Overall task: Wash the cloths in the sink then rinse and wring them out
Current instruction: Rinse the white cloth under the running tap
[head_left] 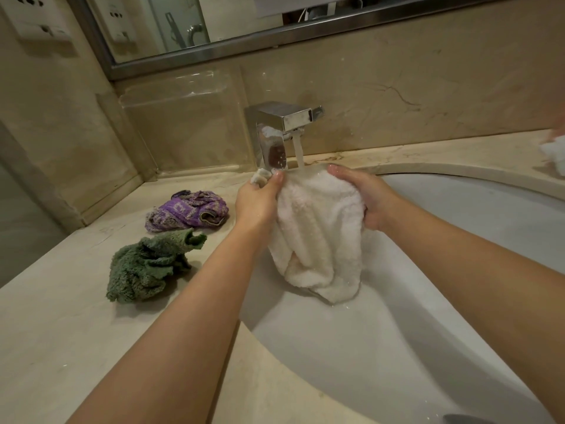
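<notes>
A white fluffy cloth [318, 234] hangs over the white sink [458, 270], held up under the running stream from the chrome tap [281, 120]. My left hand [260, 200] grips its upper left corner and my right hand [363, 197] grips its upper right edge. Water falls onto the cloth's top between the two hands. The cloth's lower part dangles in folds above the basin.
A crumpled green cloth [146, 267] and a purple patterned cloth [189, 211] lie on the beige marble counter [61, 332] left of the sink. A clear plastic shelf [183, 123] stands against the back wall. Another white cloth [555, 154] lies at the far right edge.
</notes>
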### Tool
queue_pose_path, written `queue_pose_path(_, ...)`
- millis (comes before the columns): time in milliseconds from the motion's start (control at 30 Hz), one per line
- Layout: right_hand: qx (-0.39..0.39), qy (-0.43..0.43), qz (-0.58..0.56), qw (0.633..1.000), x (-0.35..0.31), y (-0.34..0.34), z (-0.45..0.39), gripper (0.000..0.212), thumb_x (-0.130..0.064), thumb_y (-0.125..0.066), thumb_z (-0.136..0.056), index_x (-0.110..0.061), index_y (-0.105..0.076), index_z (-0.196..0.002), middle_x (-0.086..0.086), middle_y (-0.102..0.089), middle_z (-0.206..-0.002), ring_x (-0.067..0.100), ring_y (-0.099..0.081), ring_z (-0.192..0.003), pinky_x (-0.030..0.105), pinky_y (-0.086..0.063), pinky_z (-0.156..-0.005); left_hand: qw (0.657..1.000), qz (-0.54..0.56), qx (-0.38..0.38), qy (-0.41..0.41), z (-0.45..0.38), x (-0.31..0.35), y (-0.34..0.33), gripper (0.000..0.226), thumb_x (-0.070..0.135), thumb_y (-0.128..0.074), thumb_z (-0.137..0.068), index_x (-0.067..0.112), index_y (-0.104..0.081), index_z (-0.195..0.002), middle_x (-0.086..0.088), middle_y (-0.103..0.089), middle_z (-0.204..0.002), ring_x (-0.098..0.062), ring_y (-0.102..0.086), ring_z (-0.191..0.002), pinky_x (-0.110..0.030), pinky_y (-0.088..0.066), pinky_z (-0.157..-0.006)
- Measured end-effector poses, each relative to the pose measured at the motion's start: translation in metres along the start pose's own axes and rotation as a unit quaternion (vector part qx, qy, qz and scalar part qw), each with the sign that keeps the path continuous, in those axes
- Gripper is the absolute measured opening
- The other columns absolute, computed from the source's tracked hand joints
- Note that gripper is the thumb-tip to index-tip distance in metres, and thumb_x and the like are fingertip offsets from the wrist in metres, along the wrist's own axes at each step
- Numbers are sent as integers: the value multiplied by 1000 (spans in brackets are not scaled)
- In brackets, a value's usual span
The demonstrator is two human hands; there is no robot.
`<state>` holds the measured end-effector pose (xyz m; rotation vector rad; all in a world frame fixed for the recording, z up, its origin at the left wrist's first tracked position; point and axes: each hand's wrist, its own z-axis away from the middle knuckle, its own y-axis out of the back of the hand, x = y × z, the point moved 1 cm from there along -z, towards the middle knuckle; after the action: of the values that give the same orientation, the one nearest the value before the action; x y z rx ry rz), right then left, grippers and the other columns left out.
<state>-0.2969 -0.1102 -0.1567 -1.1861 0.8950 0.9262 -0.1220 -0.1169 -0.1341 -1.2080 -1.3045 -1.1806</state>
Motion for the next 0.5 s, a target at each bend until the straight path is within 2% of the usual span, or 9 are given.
queue_pose_path(67, 60, 39, 15, 997, 1, -3, 0, 40, -28, -81, -75, -11, -70, -109, 5, -75, -84, 18, -73, -71, 28, -58, -62, 999, 25, 9, 21, -2, -1, 2, 20, 31, -64, -92, 12, -65, -86, -9, -71, -95, -27, -68, -97, -46, -51, -96)
queue_pose_path(100, 76, 57, 25, 995, 1, -4, -2, 47, -31, -85, -68, -9, -70, -107, 5, -75, -85, 19, -73, -76, 32, -60, -70, 998, 44, 7, 36, -2, -1, 3, 22, 32, -64, -92, 10, -66, -89, -10, -71, -96, -27, -68, -96, -46, -52, -95)
queue_pose_path(167, 97, 85, 38, 991, 3, -9, -3, 79, -45, -92, -44, -7, -69, -109, 8, -74, -96, 24, -72, -89, 40, -58, -85, 992, 103, -16, 68, -2, 0, 3, 23, 29, -62, -94, 6, -65, -93, -9, -70, -92, -24, -69, -89, -42, -54, -91)
queue_pose_path(200, 113, 96, 38, 988, 3, -10, -4, 90, -50, -93, -35, -6, -69, -110, 8, -74, -98, 25, -71, -91, 42, -57, -87, 988, 131, -33, 78, 0, 3, 1, 23, 28, -60, -95, 5, -64, -95, -8, -70, -89, -22, -69, -85, -39, -56, -88)
queue_pose_path(233, 128, 109, 37, 985, 3, -9, -6, 86, -50, -93, -37, -6, -70, -107, 8, -75, -96, 26, -72, -89, 43, -57, -87, 985, 143, -51, 80, 1, 4, 0, 23, 27, -59, -95, 4, -64, -97, -8, -70, -89, -21, -69, -83, -37, -56, -87)
queue_pose_path(333, 186, 146, 68, 969, 1, -2, -7, 42, -46, -88, -60, -11, -71, -76, 4, -74, -80, 22, -70, -77, 35, -57, -82, 986, 129, -90, 61, 6, 6, -5, 26, 28, -59, -95, 4, -65, -102, -8, -70, -92, -20, -68, -87, -33, -56, -86)
queue_pose_path(400, 215, 174, 80, 958, 0, 2, -5, 41, -52, -85, -61, -17, -62, -59, 4, -65, -70, 20, -60, -66, 33, -49, -69, 986, 120, -101, 51, 7, 6, -7, 26, 27, -59, -94, 3, -64, -104, -8, -70, -92, -19, -68, -87, -29, -57, -81)
queue_pose_path(500, 225, 179, 83, 954, 1, 2, -5, 50, -56, -84, -59, -21, -48, -56, 5, -51, -68, 17, -47, -62, 30, -37, -62, 989, 109, -87, 41, 7, 7, -7, 27, 29, -60, -94, 5, -64, -104, -7, -71, -94, -18, -69, -87, -30, -56, -83)
